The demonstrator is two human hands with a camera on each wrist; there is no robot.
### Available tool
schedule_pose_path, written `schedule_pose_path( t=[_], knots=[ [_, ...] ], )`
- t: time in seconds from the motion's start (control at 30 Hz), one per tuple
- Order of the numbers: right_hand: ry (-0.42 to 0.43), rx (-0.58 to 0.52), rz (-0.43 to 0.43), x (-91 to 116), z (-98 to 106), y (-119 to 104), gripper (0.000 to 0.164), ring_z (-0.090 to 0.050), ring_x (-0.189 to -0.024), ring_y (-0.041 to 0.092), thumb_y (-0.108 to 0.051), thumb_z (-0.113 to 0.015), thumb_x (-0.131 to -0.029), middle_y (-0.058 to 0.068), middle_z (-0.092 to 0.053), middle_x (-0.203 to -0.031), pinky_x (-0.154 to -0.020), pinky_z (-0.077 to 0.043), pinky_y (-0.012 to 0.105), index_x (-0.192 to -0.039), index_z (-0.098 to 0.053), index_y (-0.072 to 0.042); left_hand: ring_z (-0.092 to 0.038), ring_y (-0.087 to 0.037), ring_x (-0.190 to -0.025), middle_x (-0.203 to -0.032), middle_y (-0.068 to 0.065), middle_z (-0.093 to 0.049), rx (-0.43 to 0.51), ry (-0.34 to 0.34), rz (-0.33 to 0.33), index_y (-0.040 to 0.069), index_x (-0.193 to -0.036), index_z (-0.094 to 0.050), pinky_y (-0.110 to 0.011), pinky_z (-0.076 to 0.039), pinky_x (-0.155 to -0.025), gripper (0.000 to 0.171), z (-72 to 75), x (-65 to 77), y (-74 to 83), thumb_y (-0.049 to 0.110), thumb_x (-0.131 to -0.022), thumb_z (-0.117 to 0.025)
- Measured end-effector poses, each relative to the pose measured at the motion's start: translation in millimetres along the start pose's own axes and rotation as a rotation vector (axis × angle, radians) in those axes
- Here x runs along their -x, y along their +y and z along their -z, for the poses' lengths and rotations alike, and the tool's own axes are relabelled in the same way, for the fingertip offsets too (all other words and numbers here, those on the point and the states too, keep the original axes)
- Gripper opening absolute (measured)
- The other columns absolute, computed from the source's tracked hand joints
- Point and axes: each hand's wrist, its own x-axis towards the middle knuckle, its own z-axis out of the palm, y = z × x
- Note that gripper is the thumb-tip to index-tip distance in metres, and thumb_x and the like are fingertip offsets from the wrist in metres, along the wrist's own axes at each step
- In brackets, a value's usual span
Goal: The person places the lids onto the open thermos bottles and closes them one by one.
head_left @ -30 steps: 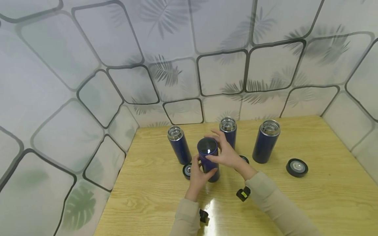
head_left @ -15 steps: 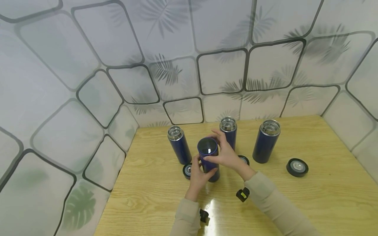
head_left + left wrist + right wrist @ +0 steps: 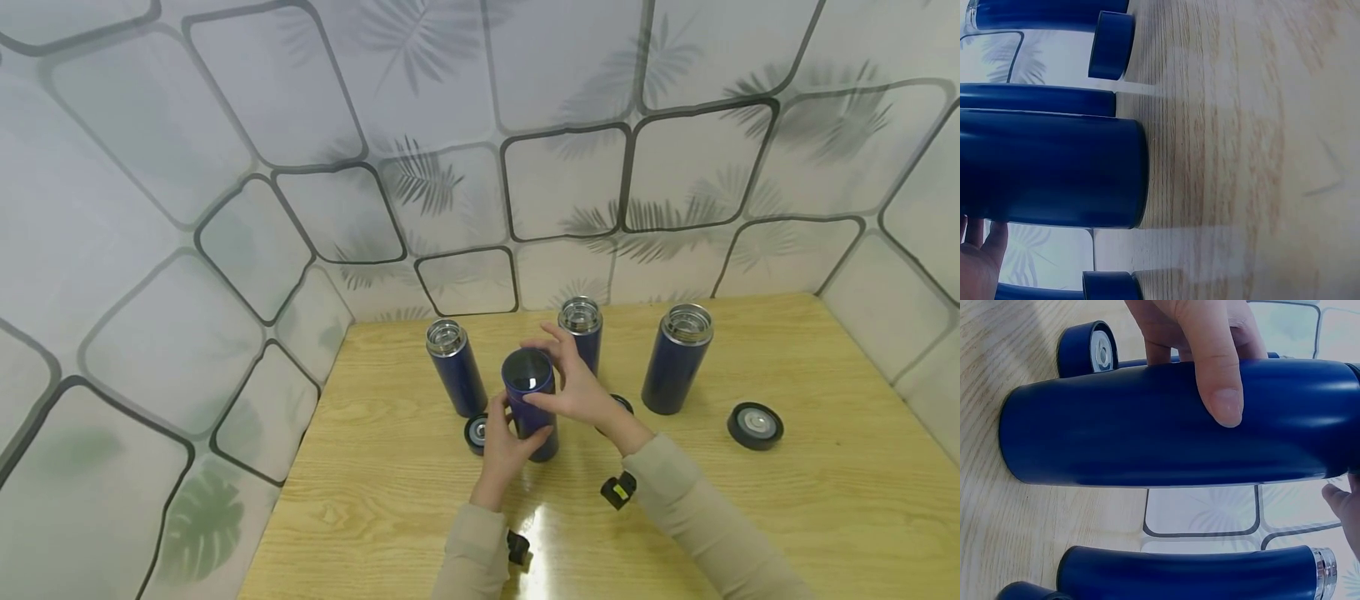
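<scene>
A dark blue thermos bottle (image 3: 527, 418) stands upright on the table, its lid (image 3: 527, 370) on top with a glossy black face. My left hand (image 3: 503, 447) grips the lower body, thumb across the near side, as the right wrist view also shows. My right hand (image 3: 582, 390) holds the lid at its rim, thumb on the near side and fingertips on the far side, index finger raised. In the right wrist view only part of that hand (image 3: 1349, 509) shows beside the bottle's top. The bottle's far side is hidden.
Uncapped blue thermos bottles stand behind, one at the left (image 3: 457, 375), one in the middle (image 3: 585, 346) partly behind my right hand, and one at the right (image 3: 675, 367). Loose lids lie near them, at the left (image 3: 475, 435), under my right wrist (image 3: 621, 403) and at the far right (image 3: 754, 426).
My right hand's fingers and thumb have shifted slightly around the lid, the index finger lifting higher than half a second ago. The left hand and the bottle have stayed in place.
</scene>
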Motion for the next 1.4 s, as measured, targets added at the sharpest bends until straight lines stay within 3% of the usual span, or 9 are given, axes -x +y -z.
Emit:
schedule_pose_path(
  t=[0.33,0.67,0.8,0.97,1.13,1.4],
  knots=[
    [0.056,0.096,-0.079,-0.1,-3.9,-2.7,0.091,-0.038,-0.112,0.042,0.008,-0.073,-0.064,0.028,-0.039,-0.118,-0.095,-0.025,0.056,-0.132,-0.013,0.005,-0.044,-0.021,-0.108,-0.119,-0.006,-0.044,0.003,-0.003,-0.001,0.008,-0.124,-0.037,-0.037,-0.043,-0.083,0.067,0.1,-0.2,1.5,0.024,-0.071,-0.074],
    [-0.007,0.082,-0.177,-0.3,-0.2,-7.4,0.087,-0.032,-0.12,0.039,0.005,-0.07,-0.069,0.028,-0.032,-0.131,-0.098,-0.022,0.053,-0.135,-0.013,0.009,-0.043,-0.021,-0.107,-0.119,-0.006,-0.044,0.004,-0.002,0.001,0.007,-0.124,-0.037,-0.037,-0.043,-0.083,0.067,-0.4,-0.9,1.4,0.023,-0.071,-0.074],
    [-0.015,0.097,-0.173,-0.1,0.2,-0.1,0.078,-0.037,-0.116,0.039,0.004,-0.07,-0.069,0.028,-0.036,-0.129,-0.095,-0.027,0.052,-0.131,-0.024,0.011,-0.043,-0.021,-0.107,-0.119,-0.006,-0.044,0.0,-0.005,0.007,0.006,-0.124,-0.037,-0.038,-0.043,-0.083,0.067,-0.5,-0.8,1.4,0.023,-0.071,-0.074],
    [0.0,0.117,-0.192,2.0,-0.1,21.7,0.072,-0.044,-0.112,0.031,-0.004,-0.073,-0.07,0.018,-0.042,-0.127,-0.092,-0.033,0.049,-0.13,-0.034,0.0,-0.043,-0.021,-0.107,-0.118,-0.006,-0.044,-0.009,0.004,0.007,0.006,-0.124,-0.038,-0.037,-0.044,-0.082,0.067,-0.7,-0.6,0.8,0.023,-0.07,-0.075],
    [0.025,0.148,-0.205,3.2,-0.7,29.8,0.073,-0.047,-0.109,0.027,-0.013,-0.076,-0.069,0.013,-0.045,-0.125,-0.09,-0.036,0.048,-0.13,-0.037,-0.005,-0.043,-0.021,-0.106,-0.118,-0.006,-0.044,-0.014,0.012,-0.002,0.007,-0.124,-0.038,-0.038,-0.044,-0.082,0.067,-0.6,-0.5,0.5,0.023,-0.07,-0.075],
    [0.06,0.198,-0.206,3.8,-3.4,32.0,0.08,-0.044,-0.111,0.03,-0.019,-0.08,-0.064,0.016,-0.044,-0.124,-0.091,-0.035,0.048,-0.128,-0.036,0.0,-0.043,-0.021,-0.108,-0.119,-0.006,-0.044,-0.017,0.002,0.006,0.007,-0.124,-0.038,-0.037,-0.043,-0.083,0.067,-0.1,-0.1,1.3,0.023,-0.071,-0.074]
  ],
)
